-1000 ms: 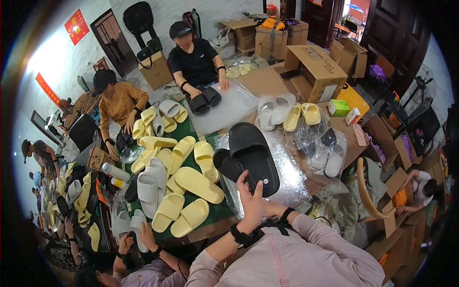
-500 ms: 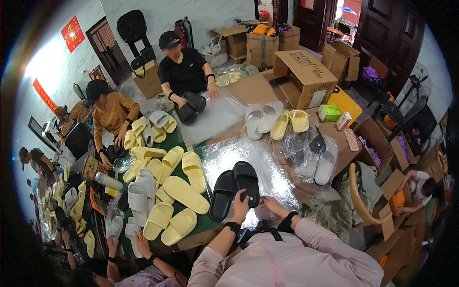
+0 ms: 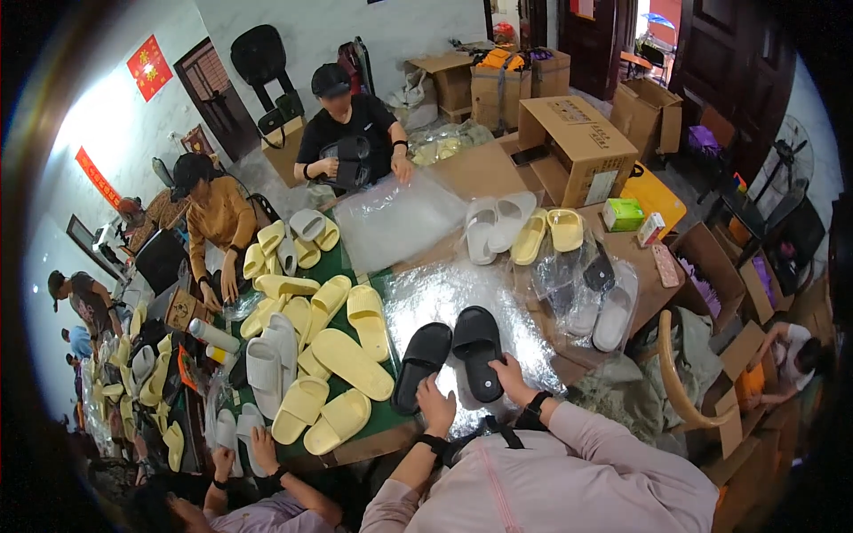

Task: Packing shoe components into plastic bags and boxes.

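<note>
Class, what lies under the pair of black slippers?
The black slippers rest on a crinkled clear plastic sheet that glares silver. The tabletop beneath is hidden by it.

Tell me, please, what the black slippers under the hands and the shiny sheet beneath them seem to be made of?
Black slippers: probably moulded foam or rubber, matte, thick one-piece soles and straps without seams. Shiny sheet: likely clear plastic film or bags, glossy and crinkled, catching bright glare. Left hand and right hand rest at the heels.

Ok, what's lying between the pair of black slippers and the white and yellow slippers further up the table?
In the head view, only crinkled clear plastic sheet lies between the black slippers and the white and yellow slippers.
</note>
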`<state>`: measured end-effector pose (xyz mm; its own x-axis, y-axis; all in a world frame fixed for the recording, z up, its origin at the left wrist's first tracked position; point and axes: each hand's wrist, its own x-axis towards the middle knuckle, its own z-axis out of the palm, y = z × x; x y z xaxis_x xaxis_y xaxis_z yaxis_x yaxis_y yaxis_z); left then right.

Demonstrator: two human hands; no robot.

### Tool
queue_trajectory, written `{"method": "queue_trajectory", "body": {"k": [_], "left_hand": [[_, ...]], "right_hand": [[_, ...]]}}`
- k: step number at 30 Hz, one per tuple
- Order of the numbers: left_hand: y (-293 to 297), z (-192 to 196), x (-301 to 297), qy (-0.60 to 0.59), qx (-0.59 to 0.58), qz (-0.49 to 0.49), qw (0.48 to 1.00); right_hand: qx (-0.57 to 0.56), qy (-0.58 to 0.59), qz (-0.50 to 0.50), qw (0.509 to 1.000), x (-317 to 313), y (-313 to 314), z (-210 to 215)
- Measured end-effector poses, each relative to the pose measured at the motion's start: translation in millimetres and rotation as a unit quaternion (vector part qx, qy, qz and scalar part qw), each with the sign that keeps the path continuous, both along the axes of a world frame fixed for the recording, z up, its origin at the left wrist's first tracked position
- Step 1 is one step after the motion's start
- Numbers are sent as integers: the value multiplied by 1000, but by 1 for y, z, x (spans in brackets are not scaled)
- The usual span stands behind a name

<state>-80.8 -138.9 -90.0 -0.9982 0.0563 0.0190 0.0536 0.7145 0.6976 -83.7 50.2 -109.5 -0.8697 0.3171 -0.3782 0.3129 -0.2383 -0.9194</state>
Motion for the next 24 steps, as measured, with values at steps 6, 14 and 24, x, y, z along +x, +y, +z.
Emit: {"method": "queue_trajectory", "body": {"k": [6, 14, 24], "left_hand": [[-30, -20, -13, 19, -253, 87, 963], [-38, 0, -31, -8, -272, 67, 960], [19, 13, -14, -269, 253, -54, 928]], "right_hand": [[157, -83, 57, 983, 10, 5, -6], [67, -113, 129, 983, 9, 17, -11], [295, -88, 43, 951, -1, 32, 28]]}}
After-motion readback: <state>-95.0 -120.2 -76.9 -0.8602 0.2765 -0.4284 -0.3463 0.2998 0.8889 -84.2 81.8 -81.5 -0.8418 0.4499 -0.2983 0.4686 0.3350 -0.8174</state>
